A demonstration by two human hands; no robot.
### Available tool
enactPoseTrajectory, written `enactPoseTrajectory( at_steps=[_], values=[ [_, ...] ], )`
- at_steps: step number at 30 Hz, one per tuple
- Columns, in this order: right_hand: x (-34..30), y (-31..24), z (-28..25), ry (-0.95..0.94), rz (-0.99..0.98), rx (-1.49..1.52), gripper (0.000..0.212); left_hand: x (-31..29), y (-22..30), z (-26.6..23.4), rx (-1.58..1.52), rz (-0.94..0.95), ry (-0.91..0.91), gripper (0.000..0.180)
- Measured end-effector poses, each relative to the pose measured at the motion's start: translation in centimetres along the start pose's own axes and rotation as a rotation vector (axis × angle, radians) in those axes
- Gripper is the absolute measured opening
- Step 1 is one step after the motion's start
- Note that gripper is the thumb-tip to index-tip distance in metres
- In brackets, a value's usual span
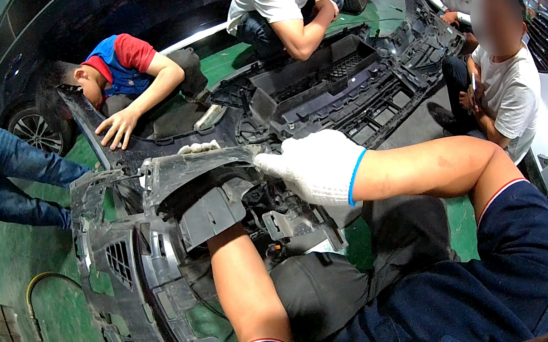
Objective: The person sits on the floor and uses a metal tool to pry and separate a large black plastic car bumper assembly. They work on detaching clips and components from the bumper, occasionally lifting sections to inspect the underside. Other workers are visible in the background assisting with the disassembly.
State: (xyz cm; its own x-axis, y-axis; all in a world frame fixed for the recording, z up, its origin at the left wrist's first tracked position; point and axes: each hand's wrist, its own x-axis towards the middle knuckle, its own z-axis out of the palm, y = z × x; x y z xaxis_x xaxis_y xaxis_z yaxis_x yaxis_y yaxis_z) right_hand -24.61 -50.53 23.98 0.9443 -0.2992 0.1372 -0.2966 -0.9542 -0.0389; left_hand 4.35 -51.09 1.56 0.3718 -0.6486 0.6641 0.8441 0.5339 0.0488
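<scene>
A dark car bumper [156,292] stands before me, its bent end and cut-out openings turned toward me. My left forearm passes under a grey plastic flap [211,216] into the bumper's hollow. Beyond the upper edge, the white-gloved fingertips of my left hand [199,147] show, curled over the rim; the rest of that hand is hidden. My right hand [317,167], in a white knitted glove with a blue cuff, is closed at the bumper's upper right corner. Its fingertips are partly hidden against the edge.
Across from me a crouching person in red and blue rests a hand [118,127] on the black part. A long black bumper assembly [347,86] lies behind. Several people in white shirts squat around it. A yellow hose [32,305] curves over the green floor at left.
</scene>
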Motion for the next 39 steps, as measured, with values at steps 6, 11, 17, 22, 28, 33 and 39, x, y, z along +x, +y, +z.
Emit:
enactPoseTrajectory(
  at_steps=[6, 11, 17, 22, 28, 33, 39],
  values=[
    [1.1, 1.3, 0.2, -0.04, -0.055, -0.031, 0.039, 0.1, -0.1, 0.2, 0.025, 0.009, -0.003, 0.047],
    [2.4, 1.8, -0.5, -0.114, -0.094, -0.04, 0.023, 0.2, -0.4, 0.5, 0.013, -0.014, -0.024, 0.047],
    [3.7, 2.1, -1.7, -0.193, -0.133, -0.05, 0.02, 1.2, 0.3, -2.7, -0.012, -0.054, -0.115, 0.042],
    [4.4, 1.9, -0.7, -0.224, -0.101, -0.07, 0.025, 1.2, 1.0, -4.4, -0.069, -0.08, -0.205, 0.039],
    [5.1, 0.3, -1.7, -0.404, -0.018, -0.142, 0.024, 0.8, 0.0, -3.5, 0.012, -0.028, -0.133, 0.039],
    [6.2, 1.3, -1.4, -0.367, -0.145, -0.157, 0.019, 0.7, 0.7, -2.6, 0.078, -0.028, -0.082, 0.037],
    [7.8, 2.2, -1.8, -0.487, -0.261, -0.144, 0.021, 0.7, 1.0, -2.3, 0.052, -0.053, -0.03, 0.035]
  ],
)
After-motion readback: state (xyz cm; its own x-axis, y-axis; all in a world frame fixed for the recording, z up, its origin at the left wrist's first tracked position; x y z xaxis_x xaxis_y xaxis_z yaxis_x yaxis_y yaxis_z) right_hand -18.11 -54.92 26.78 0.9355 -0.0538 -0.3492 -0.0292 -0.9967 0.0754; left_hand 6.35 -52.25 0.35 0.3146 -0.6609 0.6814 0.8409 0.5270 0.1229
